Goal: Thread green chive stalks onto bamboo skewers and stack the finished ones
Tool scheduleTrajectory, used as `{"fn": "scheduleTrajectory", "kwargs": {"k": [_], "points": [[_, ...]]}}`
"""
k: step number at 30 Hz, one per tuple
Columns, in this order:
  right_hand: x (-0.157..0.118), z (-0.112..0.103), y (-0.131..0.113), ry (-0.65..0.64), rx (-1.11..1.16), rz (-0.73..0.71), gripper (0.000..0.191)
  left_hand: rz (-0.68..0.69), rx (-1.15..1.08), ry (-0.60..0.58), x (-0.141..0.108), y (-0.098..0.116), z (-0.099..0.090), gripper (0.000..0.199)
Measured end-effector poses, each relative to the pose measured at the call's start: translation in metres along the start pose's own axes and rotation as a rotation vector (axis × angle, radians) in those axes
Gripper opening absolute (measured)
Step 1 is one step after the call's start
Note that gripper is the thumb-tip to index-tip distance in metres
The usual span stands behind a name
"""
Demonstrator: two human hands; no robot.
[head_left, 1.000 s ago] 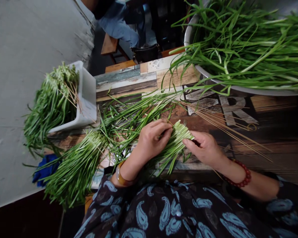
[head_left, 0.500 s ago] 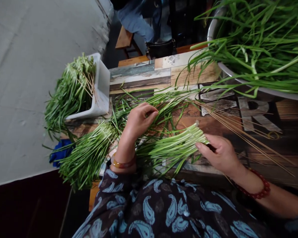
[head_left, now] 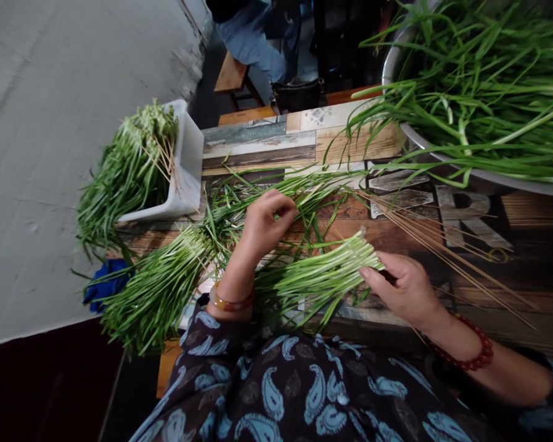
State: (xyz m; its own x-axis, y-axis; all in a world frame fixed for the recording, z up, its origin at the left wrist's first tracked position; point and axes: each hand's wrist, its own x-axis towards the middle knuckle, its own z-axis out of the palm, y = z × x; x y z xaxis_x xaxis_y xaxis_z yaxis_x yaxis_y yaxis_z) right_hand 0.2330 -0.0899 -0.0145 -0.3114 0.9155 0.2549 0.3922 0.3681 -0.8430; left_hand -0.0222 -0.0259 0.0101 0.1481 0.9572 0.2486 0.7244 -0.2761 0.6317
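My right hand (head_left: 403,285) pinches the pale stem ends of a row of green chives (head_left: 322,273) lying on the patterned table. My left hand (head_left: 270,221) is closed, thumb against fingertips, over loose chives (head_left: 304,195); what its fingertips hold, if anything, is too small to make out. A tied-looking bundle (head_left: 161,285) of chives lies left of my left wrist, its leaves hanging over the table edge. Several thin wooden skewers (head_left: 424,236) lie spread to the right, beyond my right hand.
A white bin (head_left: 190,162) full of chives and skewers stands at the left. A large metal bowl (head_left: 424,141) heaped with chives is at the upper right. Blue cloth (head_left: 107,283) shows at the left edge. A person's jeans (head_left: 258,46) and a wooden stool (head_left: 230,72) are behind.
My left hand has shifted slightly to the right over the loose chives. My right hand stays at the stem ends. The view has moved a little.
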Motion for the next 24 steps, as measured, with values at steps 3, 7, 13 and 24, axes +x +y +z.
{"fn": "scheduleTrajectory", "kwargs": {"k": [3, 7, 13, 24], "points": [[0.0, 0.0, 0.001, -0.002, -0.009, 0.002, 0.025, -0.125, -0.336, 0.455, 0.003, -0.003, -0.009, 0.011], [-0.001, 0.001, 0.003, -0.014, -0.005, 0.003, 0.025, -0.181, -0.483, 0.666, 0.009, -0.012, -0.026, 0.017], [-0.001, 0.002, 0.003, -0.003, 0.01, 0.009, 0.024, -0.103, -0.229, 0.505, 0.031, -0.022, -0.042, 0.035], [0.001, 0.004, 0.002, -0.018, 0.032, 0.056, 0.026, -0.057, 0.369, -0.205, 0.043, -0.011, 0.026, 0.016]]}}
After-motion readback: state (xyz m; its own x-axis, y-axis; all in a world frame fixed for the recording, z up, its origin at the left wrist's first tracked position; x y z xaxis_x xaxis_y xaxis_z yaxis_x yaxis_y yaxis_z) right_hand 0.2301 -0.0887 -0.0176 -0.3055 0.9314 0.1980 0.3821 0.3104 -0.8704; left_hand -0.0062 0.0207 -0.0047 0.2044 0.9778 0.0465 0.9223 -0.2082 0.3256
